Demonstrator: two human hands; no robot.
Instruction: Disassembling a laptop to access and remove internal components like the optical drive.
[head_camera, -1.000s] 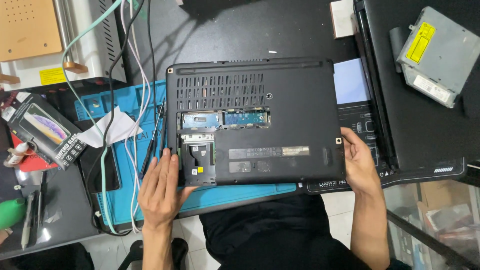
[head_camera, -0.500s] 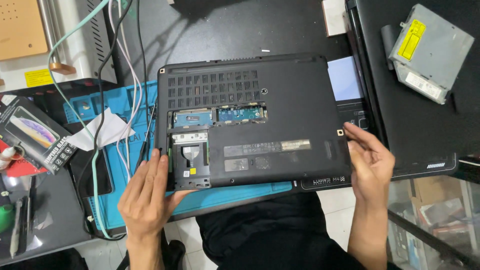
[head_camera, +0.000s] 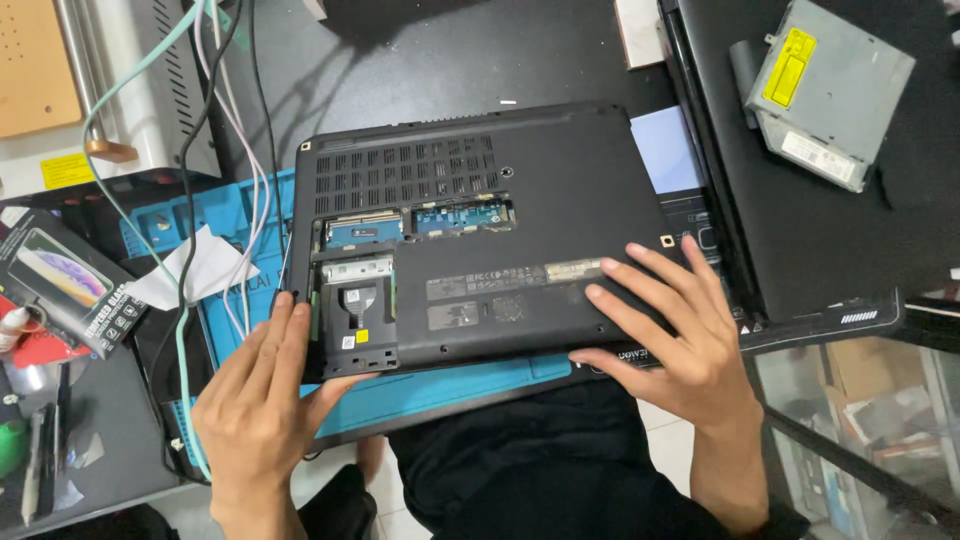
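A black laptop lies upside down on a blue work mat. Its bottom cover has an open bay showing a drive slot and green circuit boards. My left hand grips the laptop's near left corner, fingers along the left edge and thumb under the front. My right hand presses flat on the near right part of the base, fingers spread and thumb at the front edge.
A second dark laptop lies at the right with a silver optical drive on it. Cables run down the left side over the mat. A phone-glass box and small tools sit at far left.
My right hand has moved from the laptop's right edge onto its base, fingers now spread flat. My left hand has shifted closer along the left corner. The view has moved nearer.
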